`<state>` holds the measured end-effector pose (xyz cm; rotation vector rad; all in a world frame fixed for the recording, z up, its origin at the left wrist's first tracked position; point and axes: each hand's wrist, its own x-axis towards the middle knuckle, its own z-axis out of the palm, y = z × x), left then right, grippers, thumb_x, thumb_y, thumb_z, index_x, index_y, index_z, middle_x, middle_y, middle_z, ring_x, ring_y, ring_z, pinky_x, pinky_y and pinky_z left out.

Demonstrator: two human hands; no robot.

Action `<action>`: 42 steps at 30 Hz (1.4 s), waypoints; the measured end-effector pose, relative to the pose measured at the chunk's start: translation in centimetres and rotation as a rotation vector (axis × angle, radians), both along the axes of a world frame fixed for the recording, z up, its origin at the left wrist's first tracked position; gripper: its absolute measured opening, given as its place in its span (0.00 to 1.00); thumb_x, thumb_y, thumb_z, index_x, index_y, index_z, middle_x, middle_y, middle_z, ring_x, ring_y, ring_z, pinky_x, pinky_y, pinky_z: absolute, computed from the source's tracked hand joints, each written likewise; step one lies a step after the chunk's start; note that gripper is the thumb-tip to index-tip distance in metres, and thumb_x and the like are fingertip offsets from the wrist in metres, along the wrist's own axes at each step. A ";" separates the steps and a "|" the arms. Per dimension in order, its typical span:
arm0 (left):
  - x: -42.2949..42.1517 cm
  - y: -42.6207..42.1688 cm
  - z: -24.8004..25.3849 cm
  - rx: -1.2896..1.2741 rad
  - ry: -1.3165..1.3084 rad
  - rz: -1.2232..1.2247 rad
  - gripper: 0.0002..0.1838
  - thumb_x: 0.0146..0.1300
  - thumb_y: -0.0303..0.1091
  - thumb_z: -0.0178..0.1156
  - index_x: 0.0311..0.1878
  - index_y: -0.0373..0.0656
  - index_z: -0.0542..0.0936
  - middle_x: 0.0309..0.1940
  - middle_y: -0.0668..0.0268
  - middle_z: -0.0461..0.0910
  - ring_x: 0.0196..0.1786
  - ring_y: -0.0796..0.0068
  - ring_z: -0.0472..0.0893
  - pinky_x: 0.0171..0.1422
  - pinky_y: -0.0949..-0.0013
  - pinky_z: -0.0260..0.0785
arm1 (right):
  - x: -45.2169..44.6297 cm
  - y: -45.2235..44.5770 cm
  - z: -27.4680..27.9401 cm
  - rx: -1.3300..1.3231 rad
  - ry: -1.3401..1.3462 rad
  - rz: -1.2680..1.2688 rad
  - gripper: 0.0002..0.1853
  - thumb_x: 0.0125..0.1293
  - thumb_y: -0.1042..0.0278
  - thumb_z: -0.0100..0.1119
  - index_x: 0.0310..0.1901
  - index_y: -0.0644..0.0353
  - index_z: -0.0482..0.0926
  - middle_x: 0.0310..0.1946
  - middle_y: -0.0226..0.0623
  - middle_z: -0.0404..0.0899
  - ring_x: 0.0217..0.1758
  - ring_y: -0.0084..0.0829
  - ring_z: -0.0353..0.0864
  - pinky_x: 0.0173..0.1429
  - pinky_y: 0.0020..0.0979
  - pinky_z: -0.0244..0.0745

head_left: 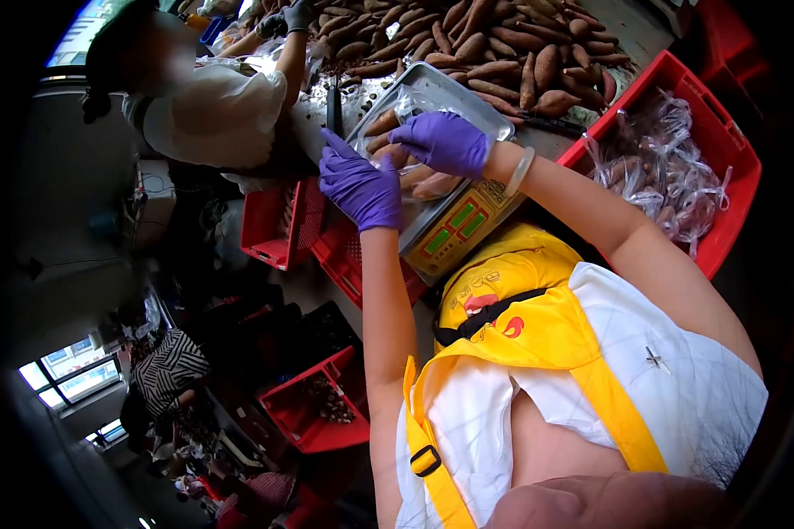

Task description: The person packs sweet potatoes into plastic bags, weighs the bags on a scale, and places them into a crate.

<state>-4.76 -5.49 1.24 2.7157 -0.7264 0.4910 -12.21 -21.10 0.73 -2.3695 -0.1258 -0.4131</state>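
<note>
- Your left hand [361, 185], in a purple glove, is at the near left side of the scale's tray, with the index finger stretched out and the other fingers loosely bent; you cannot tell from this view whether it grips the plastic.
- Your right hand [443, 144], in a matching glove, is over the tray, just beside the left, its fingers bent and pointing toward it; whether they pinch anything is hidden. A pale bangle [522, 169] circles that wrist.
- Under and between your hands is a clear plastic bag [410, 102], bunched toward the tray's far side.
- The sweet potatoes [383, 123] you are working over lie in the metal tray [467, 93], partly covered by your right hand; some show through clear film close to the display panel.
- The scale [494, 201] faces you with a yellow panel and lit green displays [461, 217].
- Beyond it, a large heap of loose sweet potatoes [503, 44] covers much of the table [648, 19].
- To your right is a red crate [730, 212] holding sweet potatoes in knotted clear bags [661, 167].
- To your left, another red crate [264, 240] sits lower than the tray; farther back is a third red crate [354, 436] with small pieces inside.
- A co-worker [212, 119] in a white top is at the table on your left, gray-gloved hands [298, 16] near the heap.
- You wear a yellow apron [551, 339] over white.
</note>
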 end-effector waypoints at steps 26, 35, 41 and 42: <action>-8.4 22.5 16.1 -1.755 0.991 -0.368 0.05 0.65 0.28 0.48 0.33 0.44 0.64 0.31 0.65 0.66 0.38 0.70 0.69 0.52 0.63 0.66 | 0.4 -6.4 -3.5 1.016 0.290 0.166 0.13 0.67 0.65 0.60 0.48 0.63 0.80 0.32 0.30 0.79 0.36 0.19 0.76 0.45 0.23 0.73; -19.1 40.5 17.7 -1.581 0.344 0.192 0.11 0.67 0.31 0.52 0.48 0.37 0.75 0.46 0.59 0.78 0.49 0.62 0.78 0.56 0.63 0.70 | -0.2 -10.3 -6.7 0.347 0.058 -0.256 0.37 0.62 0.71 0.64 0.72 0.51 0.58 0.52 0.38 0.76 0.49 0.27 0.77 0.55 0.29 0.75; -24.2 45.4 16.2 -1.802 0.139 0.485 0.06 0.65 0.31 0.51 0.43 0.40 0.71 0.41 0.62 0.73 0.43 0.64 0.73 0.50 0.64 0.67 | -1.0 -12.1 -8.2 0.154 -0.038 -0.214 0.42 0.62 0.61 0.65 0.74 0.49 0.53 0.55 0.51 0.74 0.60 0.43 0.75 0.63 0.38 0.70; -24.8 45.6 15.7 -1.778 0.119 0.532 0.05 0.65 0.31 0.51 0.41 0.41 0.70 0.40 0.63 0.72 0.42 0.65 0.72 0.49 0.64 0.65 | -1.3 -11.8 -7.9 0.181 0.049 -0.206 0.42 0.62 0.62 0.65 0.74 0.50 0.53 0.56 0.51 0.74 0.60 0.43 0.74 0.64 0.37 0.69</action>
